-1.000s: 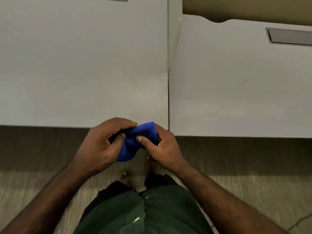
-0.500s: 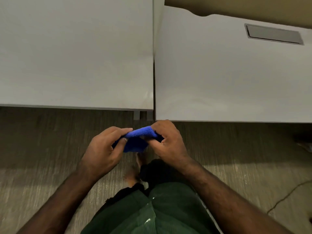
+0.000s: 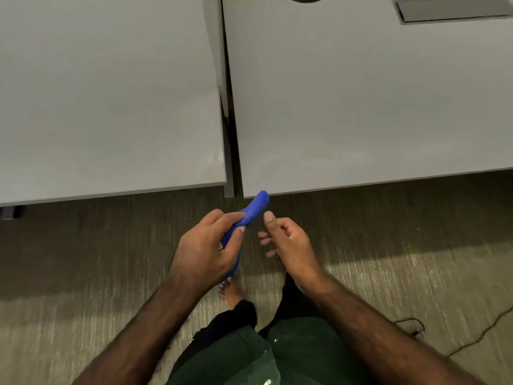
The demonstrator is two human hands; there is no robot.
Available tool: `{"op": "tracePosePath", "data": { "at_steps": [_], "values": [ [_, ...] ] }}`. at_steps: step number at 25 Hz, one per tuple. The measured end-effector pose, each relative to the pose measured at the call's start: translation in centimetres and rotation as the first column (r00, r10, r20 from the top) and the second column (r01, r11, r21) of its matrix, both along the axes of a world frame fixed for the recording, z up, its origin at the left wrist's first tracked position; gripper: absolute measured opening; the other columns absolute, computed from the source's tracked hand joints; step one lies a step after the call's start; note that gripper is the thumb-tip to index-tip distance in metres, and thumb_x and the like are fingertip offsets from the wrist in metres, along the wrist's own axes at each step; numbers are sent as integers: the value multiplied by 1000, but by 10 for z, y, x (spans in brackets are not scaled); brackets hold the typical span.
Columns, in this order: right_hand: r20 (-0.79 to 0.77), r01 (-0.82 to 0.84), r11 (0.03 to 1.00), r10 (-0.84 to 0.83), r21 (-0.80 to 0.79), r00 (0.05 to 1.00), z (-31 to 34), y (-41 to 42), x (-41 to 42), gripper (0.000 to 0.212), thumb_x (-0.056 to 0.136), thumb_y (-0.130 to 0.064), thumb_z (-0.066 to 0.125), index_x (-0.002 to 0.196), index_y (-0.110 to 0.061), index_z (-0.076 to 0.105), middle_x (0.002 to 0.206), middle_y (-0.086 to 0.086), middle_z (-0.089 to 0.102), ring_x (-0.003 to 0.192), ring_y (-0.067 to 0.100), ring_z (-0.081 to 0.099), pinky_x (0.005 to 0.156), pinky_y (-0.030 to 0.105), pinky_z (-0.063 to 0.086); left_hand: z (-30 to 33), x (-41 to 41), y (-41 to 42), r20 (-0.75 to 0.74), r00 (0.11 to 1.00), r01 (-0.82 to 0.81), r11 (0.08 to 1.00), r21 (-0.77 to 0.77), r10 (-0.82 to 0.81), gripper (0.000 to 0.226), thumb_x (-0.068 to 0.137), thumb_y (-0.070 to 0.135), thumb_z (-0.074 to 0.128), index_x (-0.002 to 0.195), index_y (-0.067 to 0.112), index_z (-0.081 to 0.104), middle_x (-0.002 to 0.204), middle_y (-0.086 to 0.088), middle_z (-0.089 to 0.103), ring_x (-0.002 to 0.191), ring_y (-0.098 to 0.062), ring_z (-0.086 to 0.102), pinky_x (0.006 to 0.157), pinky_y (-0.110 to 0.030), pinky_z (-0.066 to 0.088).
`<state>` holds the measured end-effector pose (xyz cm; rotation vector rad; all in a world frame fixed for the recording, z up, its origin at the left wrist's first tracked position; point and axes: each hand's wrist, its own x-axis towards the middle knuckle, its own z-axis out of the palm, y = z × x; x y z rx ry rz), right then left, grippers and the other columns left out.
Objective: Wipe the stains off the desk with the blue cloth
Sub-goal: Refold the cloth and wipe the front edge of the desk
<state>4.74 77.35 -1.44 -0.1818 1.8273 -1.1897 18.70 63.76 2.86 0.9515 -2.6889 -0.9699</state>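
Observation:
The blue cloth (image 3: 254, 208) is folded into a narrow strip, and my left hand (image 3: 206, 250) is closed around it over the floor, just short of the desk's front edge. Its upper end sticks out past my fingers toward the right-hand desk (image 3: 361, 107). My right hand (image 3: 288, 243) sits just to the right, thumb up beside the cloth's end, fingers loosely curled and holding nothing. A second desk (image 3: 111, 93) lies to the left. Both tops are pale grey; no stain stands out on them.
A dark gap with a metal leg (image 3: 229, 173) separates the two desks. A grey cable flap (image 3: 452, 8) is set into the right desk at the back. The floor is grey-brown carpet, with a thin cable (image 3: 472, 340) at lower right. My green-clad legs and bare foot are below.
My right hand has let go of the cloth, which now stays in the left hand alone, folded long. The view has shifted, so the desks appear further left and lower.

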Motion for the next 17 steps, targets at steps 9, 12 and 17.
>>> {"op": "tracePosePath", "data": {
  "at_steps": [9, 12, 17],
  "values": [
    [578, 37, 990, 48, -134, 815, -25, 7, -53, 63, 108, -63, 48, 136, -12, 72, 131, 20, 77, 125, 33, 74, 119, 58, 52, -31, -82, 53, 39, 999, 21, 994, 103, -25, 24, 101, 26, 67, 120, 16, 77, 89, 2, 62, 76, -12, 59, 69, -30, 53],
    [680, 144, 983, -27, -116, 732, -30, 0, -78, 56, 111, -54, 48, 133, -11, 75, 133, 17, 78, 130, 33, 73, 121, 54, 50, -32, -97, 54, 20, 999, -29, 985, 169, 26, 37, 102, 31, 71, 136, 16, 73, 93, 0, 68, 80, -15, 63, 77, -29, 54],
    [716, 209, 969, -55, -129, 696, -39, -20, -102, 45, 112, -50, 45, 120, -19, 77, 141, 17, 74, 139, 37, 65, 125, 54, 46, -26, -96, -22, -190, 962, -235, 952, -197, 198, 24, 109, 24, 61, 112, 6, 78, 89, -1, 68, 81, -11, 61, 69, -24, 50]
  ]
}}
